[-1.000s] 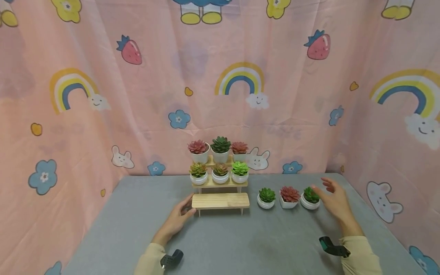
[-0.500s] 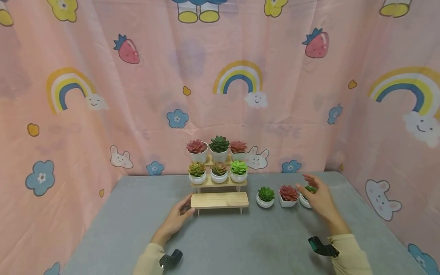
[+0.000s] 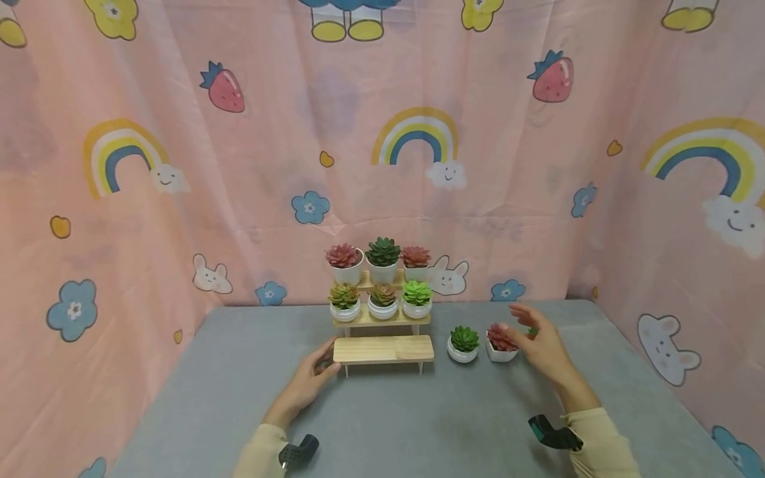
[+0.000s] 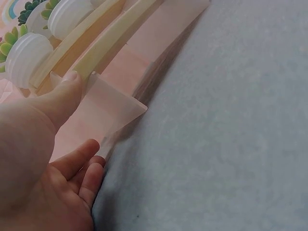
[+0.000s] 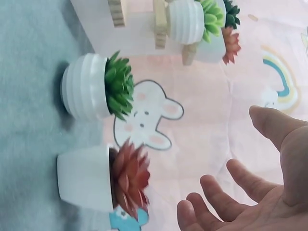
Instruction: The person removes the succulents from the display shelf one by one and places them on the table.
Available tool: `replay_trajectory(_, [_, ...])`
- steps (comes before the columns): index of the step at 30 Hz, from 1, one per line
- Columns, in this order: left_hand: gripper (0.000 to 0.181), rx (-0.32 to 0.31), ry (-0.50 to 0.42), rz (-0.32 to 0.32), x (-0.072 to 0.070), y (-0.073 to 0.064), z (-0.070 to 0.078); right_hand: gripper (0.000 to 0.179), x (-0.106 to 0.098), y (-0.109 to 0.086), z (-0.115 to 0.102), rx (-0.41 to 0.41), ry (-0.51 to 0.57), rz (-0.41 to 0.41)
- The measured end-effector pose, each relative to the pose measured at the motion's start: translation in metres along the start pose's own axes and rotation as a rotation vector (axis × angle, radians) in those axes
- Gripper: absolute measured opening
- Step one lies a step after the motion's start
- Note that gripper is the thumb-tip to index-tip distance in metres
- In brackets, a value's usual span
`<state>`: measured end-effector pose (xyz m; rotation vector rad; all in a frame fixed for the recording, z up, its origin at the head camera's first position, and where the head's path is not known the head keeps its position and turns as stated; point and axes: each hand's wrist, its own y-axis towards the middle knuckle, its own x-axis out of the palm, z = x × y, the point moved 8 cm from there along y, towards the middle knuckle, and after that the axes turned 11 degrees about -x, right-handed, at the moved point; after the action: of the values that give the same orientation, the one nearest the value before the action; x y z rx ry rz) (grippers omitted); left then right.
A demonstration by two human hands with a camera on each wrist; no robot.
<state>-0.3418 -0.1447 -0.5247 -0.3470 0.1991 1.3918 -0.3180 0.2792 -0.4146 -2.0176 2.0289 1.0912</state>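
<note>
A three-step wooden plant stand (image 3: 384, 349) has a bare lowest step. My left hand (image 3: 306, 384) grips the left end of that step, with the thumb (image 4: 67, 94) on its front edge; part of the grip is hidden. My right hand (image 3: 546, 350), fingers spread, hovers over the right side of a row of potted succulents. Nearest to it is a red succulent in a square white pot (image 3: 501, 344). The right-hand green succulent (image 3: 533, 330) is mostly hidden behind the hand. Left of the red one stands another green succulent in a round ribbed pot (image 5: 89, 86).
Three potted succulents (image 3: 383, 302) line the middle step and three more (image 3: 383, 260) the top step. The grey table (image 3: 394, 425) runs up to a pink patterned curtain (image 3: 269, 219) at the back and sides.
My right hand has moved left, from beside the right-hand green succulent to near the red one, now covering most of that green plant. The left hand has stayed on the stand.
</note>
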Motion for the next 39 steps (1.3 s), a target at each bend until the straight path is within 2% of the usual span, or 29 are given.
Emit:
replay_trajectory(4, [0.064,-0.001,0.005,-0.001,0.001,0.000,0.000,0.056,0.012,0.006,-0.009,-0.022,0.043,-0.038])
replay_trajectory(12, [0.062,-0.002,-0.002,0.015,-0.003,0.003,0.002,0.060,0.052,0.037,-0.025,-0.057,0.092,-0.116])
replay_trajectory(19, [0.063,-0.017,0.000,0.019,-0.007,0.003,0.002,0.064,0.092,0.059,-0.036,-0.018,0.130,-0.184])
replay_trajectory(23, [0.063,-0.017,-0.011,0.014,-0.007,0.002,0.002,0.066,0.109,0.068,-0.040,-0.021,0.131,-0.193])
replay_trajectory(27, [0.063,-0.017,0.003,0.020,-0.008,0.001,0.001,0.072,0.123,0.074,-0.044,0.027,0.135,-0.197])
replay_trajectory(31, [0.064,-0.022,0.028,0.030,-0.010,0.001,-0.001,0.077,0.131,0.077,-0.046,0.081,0.139,-0.193])
replay_trajectory(39, [0.063,-0.006,0.024,0.007,-0.001,-0.001,-0.002,0.070,0.132,0.081,-0.040,0.070,0.099,-0.144])
